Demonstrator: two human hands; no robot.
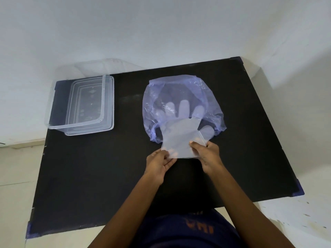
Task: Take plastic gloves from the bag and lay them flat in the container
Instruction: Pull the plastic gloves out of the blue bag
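A thin bluish plastic bag [180, 88] lies on the black table [100, 167] right of centre, its mouth facing me. A translucent plastic glove [179, 135] reaches halfway out of the bag; its fingers still show through the bag's film. My left hand [159, 162] pinches the glove's cuff at the left corner. My right hand [207, 155] pinches the cuff at the right corner. A clear rectangular container [59, 111] stands at the table's far left with nothing in it that I can make out.
A clear lid [107, 102] leans in or against the container's right side. The table's far edge meets a white wall [161, 33]. Blue tape marks the table's corners. Pale floor shows on both sides.
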